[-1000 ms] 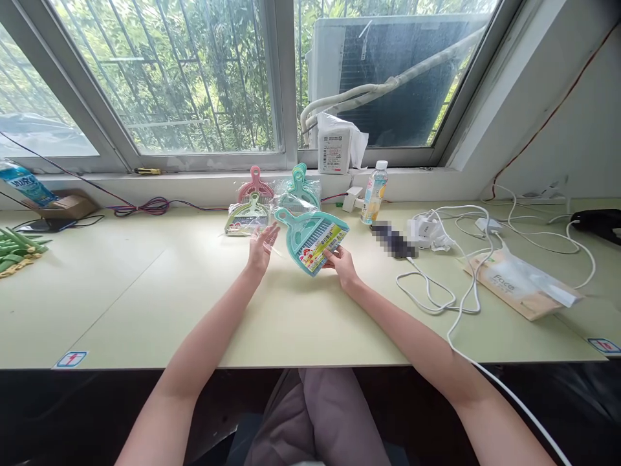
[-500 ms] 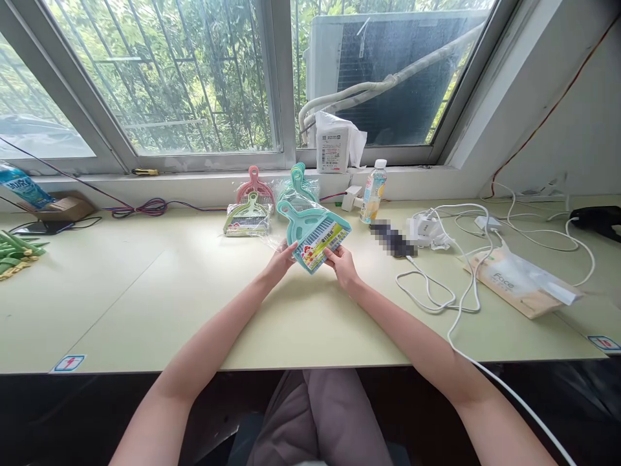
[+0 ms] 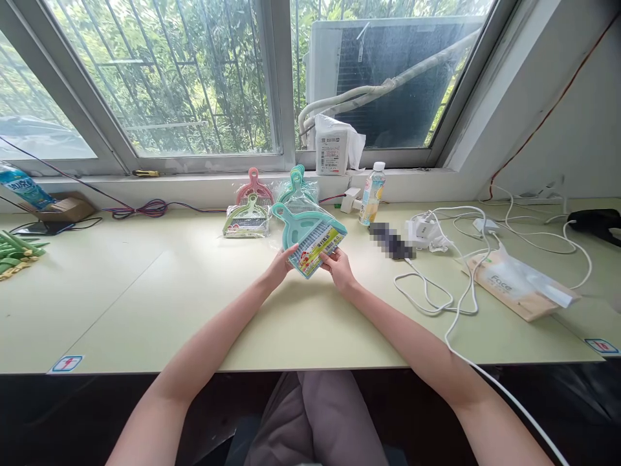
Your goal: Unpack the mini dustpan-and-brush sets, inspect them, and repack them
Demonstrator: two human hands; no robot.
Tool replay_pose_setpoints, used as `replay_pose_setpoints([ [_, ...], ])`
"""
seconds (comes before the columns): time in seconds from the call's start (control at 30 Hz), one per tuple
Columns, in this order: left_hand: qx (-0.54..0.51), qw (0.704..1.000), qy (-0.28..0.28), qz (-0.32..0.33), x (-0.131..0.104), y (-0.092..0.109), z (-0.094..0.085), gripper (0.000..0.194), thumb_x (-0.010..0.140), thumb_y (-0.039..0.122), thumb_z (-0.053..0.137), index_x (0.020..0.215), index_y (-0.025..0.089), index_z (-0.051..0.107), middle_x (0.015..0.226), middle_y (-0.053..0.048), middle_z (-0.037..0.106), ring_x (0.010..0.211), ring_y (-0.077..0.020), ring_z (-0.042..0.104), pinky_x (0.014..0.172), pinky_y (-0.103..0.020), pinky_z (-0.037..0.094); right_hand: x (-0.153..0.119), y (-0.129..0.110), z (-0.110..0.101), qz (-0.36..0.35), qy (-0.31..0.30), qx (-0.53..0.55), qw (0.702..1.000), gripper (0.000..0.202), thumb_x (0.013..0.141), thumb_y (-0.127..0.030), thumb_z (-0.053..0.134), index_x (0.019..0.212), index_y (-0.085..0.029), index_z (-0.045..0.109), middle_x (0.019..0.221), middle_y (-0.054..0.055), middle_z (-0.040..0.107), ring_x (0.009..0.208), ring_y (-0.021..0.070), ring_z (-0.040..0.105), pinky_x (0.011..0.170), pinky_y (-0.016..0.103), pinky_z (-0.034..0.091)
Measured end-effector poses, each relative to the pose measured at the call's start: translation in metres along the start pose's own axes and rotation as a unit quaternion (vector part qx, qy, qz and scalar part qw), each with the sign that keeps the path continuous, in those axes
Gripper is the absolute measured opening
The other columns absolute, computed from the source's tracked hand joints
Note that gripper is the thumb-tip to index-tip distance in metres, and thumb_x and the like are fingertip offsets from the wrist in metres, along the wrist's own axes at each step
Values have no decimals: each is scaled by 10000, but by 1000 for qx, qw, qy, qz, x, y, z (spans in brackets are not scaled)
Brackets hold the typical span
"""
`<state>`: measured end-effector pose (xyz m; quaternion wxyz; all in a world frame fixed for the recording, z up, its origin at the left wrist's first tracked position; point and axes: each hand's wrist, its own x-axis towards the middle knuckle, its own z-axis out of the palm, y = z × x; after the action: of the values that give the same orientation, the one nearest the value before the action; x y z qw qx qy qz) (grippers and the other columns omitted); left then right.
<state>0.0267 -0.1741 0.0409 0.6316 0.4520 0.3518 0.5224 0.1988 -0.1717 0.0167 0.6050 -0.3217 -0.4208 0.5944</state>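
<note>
A turquoise dustpan and brush set [image 3: 310, 234] with a yellow label is held tilted above the table, its handle pointing up and left. My left hand [image 3: 281, 266] grips its lower left edge. On the lower right edge, the fingers of my right hand [image 3: 338, 266] are closed round it. Behind it, near the wall, stand more wrapped sets: a pink one [image 3: 253, 186], a green one [image 3: 246, 221] in front of that, and a teal one [image 3: 297, 186] partly hidden by the held set.
To the right are a drink bottle [image 3: 372, 194], a pixelated dark object [image 3: 391, 242], white chargers [image 3: 424, 230], looped white cable [image 3: 436, 309] and a tissue pack [image 3: 519, 285]. A white tissue package [image 3: 332, 152] sits on the sill. Green stalks [image 3: 19, 254] lie far left.
The held dustpan set has shifted slightly left and down, with its handle turned a little further left. Both hands keep their grip. The whole view has shifted slightly.
</note>
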Motion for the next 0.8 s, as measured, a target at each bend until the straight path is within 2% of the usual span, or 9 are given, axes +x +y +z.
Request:
replay_pose_setpoints([
  [0.1, 4, 998, -54, -20, -3, -9, 4, 534, 755, 424, 697, 1220, 210, 543, 1088, -83, 680, 1055, -279, 622, 882, -411, 499, 1, 1, -1, -6, 22, 14, 1000, 394, 636, -370, 802, 919, -199, 588, 973, 43, 702, 944, 211, 676, 923, 437, 546],
  [0.17, 7, 998, -65, -16, -3, -13, 4, 531, 757, 411, 702, 1224, 217, 541, 1122, -87, 667, 1074, -276, 613, 895, -413, 494, 0, 0, 0, -4, 27, 12, 1000, 364, 653, -339, 790, 920, -198, 586, 972, 46, 699, 945, 211, 678, 924, 431, 547],
  [0.37, 37, 999, -30, 18, -4, -14, 11, 615, 696, 338, 763, 1246, 214, 517, 1212, -101, 624, 1122, -292, 581, 917, -423, 483, -6, -4, 4, 1, 43, 8, 999, 350, 674, -313, 767, 944, -194, 578, 973, 52, 694, 952, 218, 675, 923, 429, 549],
  [0.43, 40, 998, -18, 42, -6, -14, 16, 769, 664, 295, 791, 1334, 241, 419, 1256, -103, 592, 1157, -290, 558, 939, -423, 475, -6, -4, 4, -4, 63, 8, 998, 351, 677, -309, 761, 955, -193, 579, 984, 47, 692, 956, 210, 671, 937, 417, 543],
  [0.57, 37, 995, 30, 89, -8, -18, 23, 1081, 629, 224, 811, 1462, 281, 125, 1310, -121, 533, 1157, -269, 557, 961, -417, 464, -5, -3, 2, -13, 97, 12, 995, 362, 669, -306, 762, 958, -193, 575, 1007, 46, 683, 980, 207, 660, 935, 405, 547],
  [0.67, 64, 990, 67, 104, -8, -24, 21, 1078, 696, 260, 759, 1477, 290, 17, 1319, -132, 514, 1101, -264, 588, 916, -420, 487, -6, -3, 2, -13, 92, 17, 996, 362, 670, -313, 763, 952, -199, 567, 1032, 54, 673, 1006, 215, 653, 923, 406, 555],
  [0.8, 103, 975, 99, 168, -9, -27, 18, 970, 762, 291, 706, 1485, 311, 59, 1329, -103, 515, 1154, -244, 560, 957, -379, 456, -8, -4, 6, -20, 73, 11, 997, 380, 664, -326, 766, 958, -200, 561, 1010, 52, 672, 995, 214, 654, 924, 408, 553],
])
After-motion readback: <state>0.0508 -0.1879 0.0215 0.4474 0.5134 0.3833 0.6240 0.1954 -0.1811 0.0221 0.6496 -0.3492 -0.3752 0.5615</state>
